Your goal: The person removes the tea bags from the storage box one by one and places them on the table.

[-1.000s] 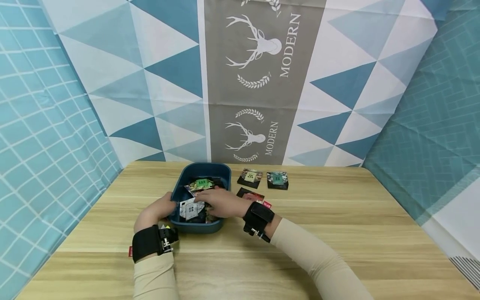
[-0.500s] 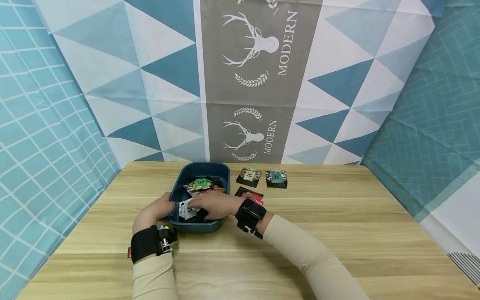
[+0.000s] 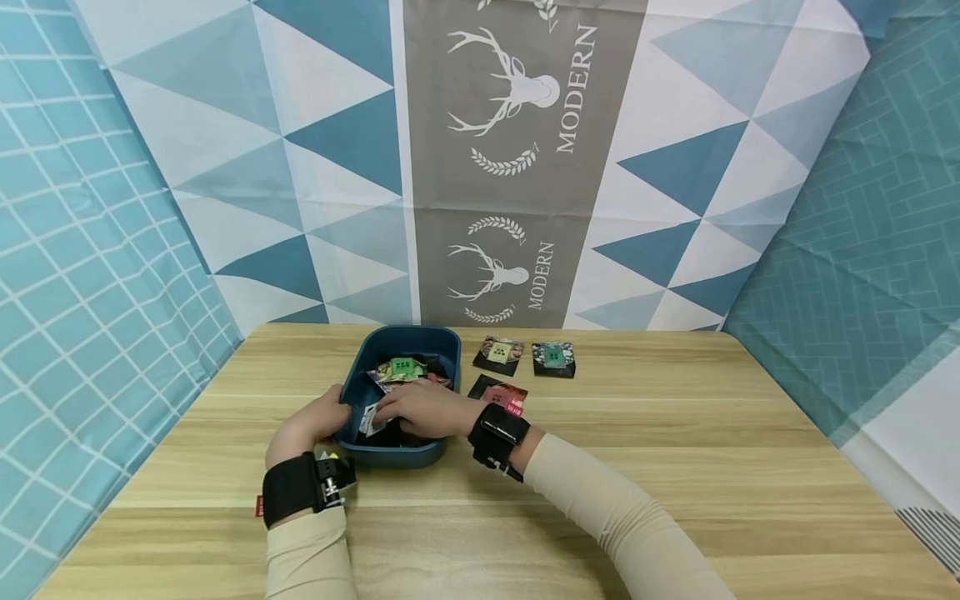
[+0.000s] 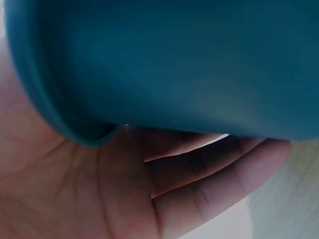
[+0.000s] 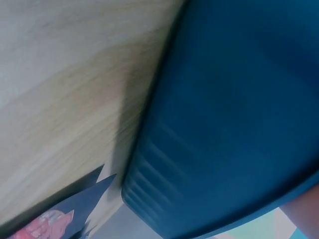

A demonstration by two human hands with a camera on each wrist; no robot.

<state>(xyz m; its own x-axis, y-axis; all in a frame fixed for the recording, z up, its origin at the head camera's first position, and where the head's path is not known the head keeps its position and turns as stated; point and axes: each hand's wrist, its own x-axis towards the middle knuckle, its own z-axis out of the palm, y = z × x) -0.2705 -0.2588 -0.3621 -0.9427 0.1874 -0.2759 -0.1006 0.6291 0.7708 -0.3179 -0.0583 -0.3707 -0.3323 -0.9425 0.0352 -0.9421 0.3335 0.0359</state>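
Left hand grips the blue oblong plastic tub. Right hand: hold unclear; pressing might crease the near-left white packet.

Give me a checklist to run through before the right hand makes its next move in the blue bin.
1. Blue bin upright on the table: ok.
2. Left hand holding the bin's left rim: ok, with fingers along the outer wall.
3. Right hand over the white packet: ok, its fingers cover part of it.
4. Firm pinch on the white packet: cannot tell, the fingertips are hidden.
5. White packet out of the bin: not ok, it lies inside.
6. Yellow-labelled packet, teal-labelled packet and red-labelled packet outside the bin: ok, all three on the table.
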